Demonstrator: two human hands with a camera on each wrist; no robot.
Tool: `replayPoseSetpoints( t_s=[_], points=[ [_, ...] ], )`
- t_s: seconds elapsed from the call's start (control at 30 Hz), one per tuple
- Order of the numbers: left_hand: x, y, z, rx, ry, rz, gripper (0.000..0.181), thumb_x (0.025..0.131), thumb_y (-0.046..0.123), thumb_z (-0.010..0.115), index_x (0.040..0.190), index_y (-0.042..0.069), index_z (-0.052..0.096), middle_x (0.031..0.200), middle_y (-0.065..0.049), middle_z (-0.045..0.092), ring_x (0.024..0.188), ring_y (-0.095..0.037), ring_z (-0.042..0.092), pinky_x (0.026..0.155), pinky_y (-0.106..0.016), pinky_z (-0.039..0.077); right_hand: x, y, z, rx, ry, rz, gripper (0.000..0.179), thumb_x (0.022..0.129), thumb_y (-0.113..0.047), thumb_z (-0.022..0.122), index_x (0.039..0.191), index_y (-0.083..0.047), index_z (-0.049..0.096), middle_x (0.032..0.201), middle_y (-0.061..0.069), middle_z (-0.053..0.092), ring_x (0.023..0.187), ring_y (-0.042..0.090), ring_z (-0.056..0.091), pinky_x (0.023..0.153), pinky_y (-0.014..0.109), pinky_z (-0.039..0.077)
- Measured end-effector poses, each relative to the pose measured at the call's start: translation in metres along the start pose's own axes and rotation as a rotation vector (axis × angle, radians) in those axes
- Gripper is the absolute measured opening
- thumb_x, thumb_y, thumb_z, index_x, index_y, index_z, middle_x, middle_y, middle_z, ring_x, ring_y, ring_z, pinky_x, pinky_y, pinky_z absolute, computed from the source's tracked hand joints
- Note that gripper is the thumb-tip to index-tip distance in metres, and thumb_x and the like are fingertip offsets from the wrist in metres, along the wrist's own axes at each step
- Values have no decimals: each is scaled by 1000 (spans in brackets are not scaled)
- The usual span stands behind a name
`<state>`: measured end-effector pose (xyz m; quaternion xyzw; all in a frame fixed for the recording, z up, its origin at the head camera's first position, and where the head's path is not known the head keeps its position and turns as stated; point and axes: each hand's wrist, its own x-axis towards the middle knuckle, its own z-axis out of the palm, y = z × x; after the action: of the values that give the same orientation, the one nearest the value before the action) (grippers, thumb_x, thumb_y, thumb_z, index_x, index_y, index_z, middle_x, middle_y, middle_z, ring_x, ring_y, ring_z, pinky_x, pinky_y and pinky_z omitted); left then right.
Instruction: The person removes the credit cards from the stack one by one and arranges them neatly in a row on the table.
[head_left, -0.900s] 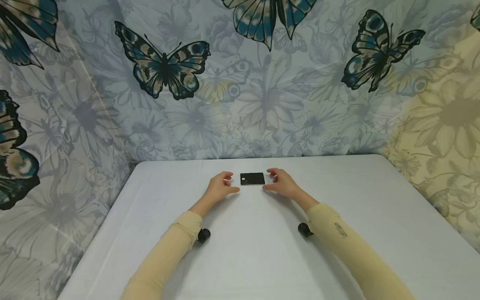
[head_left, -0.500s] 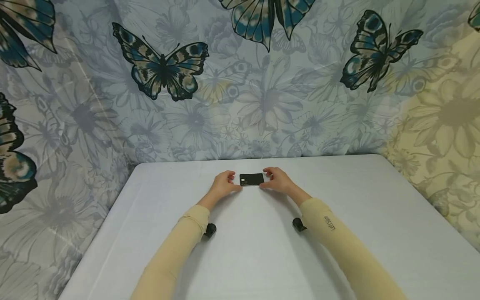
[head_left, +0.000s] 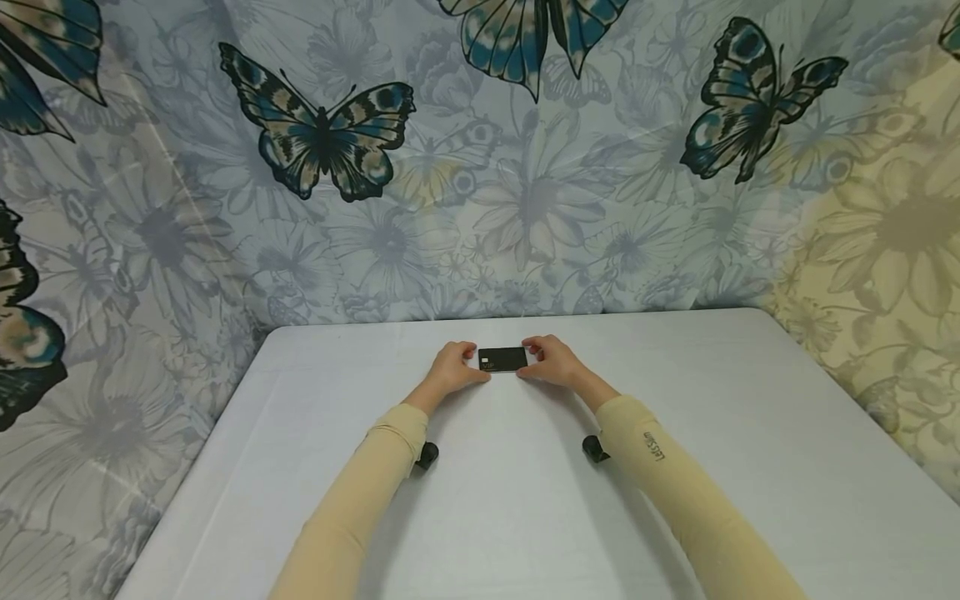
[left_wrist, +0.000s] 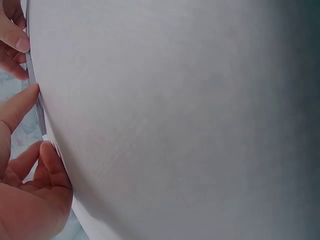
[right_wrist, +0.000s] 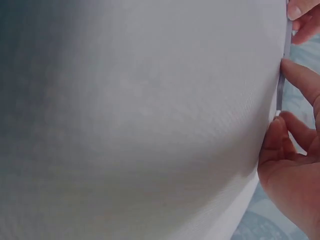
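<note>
Blk card, pale chip, maybe faint txt; L hand, R hand curled, both gripping it.

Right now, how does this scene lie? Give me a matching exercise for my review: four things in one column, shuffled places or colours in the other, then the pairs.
1. black card
2. left hand
3. right hand
4. table

A. at the card's end with the pale square
B. white
C. between the two hands
D. at the card's end away from the square

Pairs: 1-C, 2-A, 3-D, 4-B
</note>
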<state>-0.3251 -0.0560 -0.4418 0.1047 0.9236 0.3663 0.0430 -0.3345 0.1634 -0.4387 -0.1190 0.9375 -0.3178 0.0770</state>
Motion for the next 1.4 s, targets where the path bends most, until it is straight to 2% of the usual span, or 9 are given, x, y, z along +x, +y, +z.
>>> replayPoseSetpoints(
  t_s=[0.47, 0.83, 1.1, 1.27, 1.4],
  points=[
    [-1, -2, -2, 0, -15, 47, 56, 82, 19, 79, 131, -1, 59, 119, -15, 61, 111, -29, 55, 97, -38, 43, -2, 0, 0, 0, -6, -19, 60, 87, -22, 74, 137, 1, 51, 123, 20, 53, 101, 29, 50, 90, 43, 43],
    [-1, -2, -2, 8, -4, 61, 54, 83, 20, 78, 130, 0, 59, 113, -13, 61, 107, -27, 55, 96, -39, 43, -5, -1, -1, -4, 5, -41, 59, 86, -22, 74, 136, 1, 52, 121, 20, 54, 100, 30, 50, 88, 44, 43],
    [-3, -2, -2, -32, 2, 49, 55, 83, 17, 77, 131, -1, 57, 110, -13, 58, 100, -27, 54, 92, -39, 44, -5, -3, 1, 15, 26, -33, 58, 86, -20, 75, 136, 0, 53, 122, 20, 55, 102, 30, 52, 90, 44, 44],
    [-3, 1, 0, -94, 41, 51, 51, 83, 12, 77, 129, -1, 57, 111, -15, 59, 96, -27, 58, 85, -37, 48, -4, -3, 1, 26, 50, -50, 57, 86, -21, 75, 134, 1, 54, 112, 14, 58, 94, 25, 53, 83, 39, 44],
    [-3, 2, 3, -104, 75, 56, 53, 80, 9, 79, 127, -3, 56, 110, -17, 60, 91, -25, 59, 82, -34, 48, -4, -4, 2, 36, 52, -68, 55, 85, -21, 77, 131, 2, 56, 102, 8, 59, 87, 21, 54, 78, 35, 43]
  ],
)
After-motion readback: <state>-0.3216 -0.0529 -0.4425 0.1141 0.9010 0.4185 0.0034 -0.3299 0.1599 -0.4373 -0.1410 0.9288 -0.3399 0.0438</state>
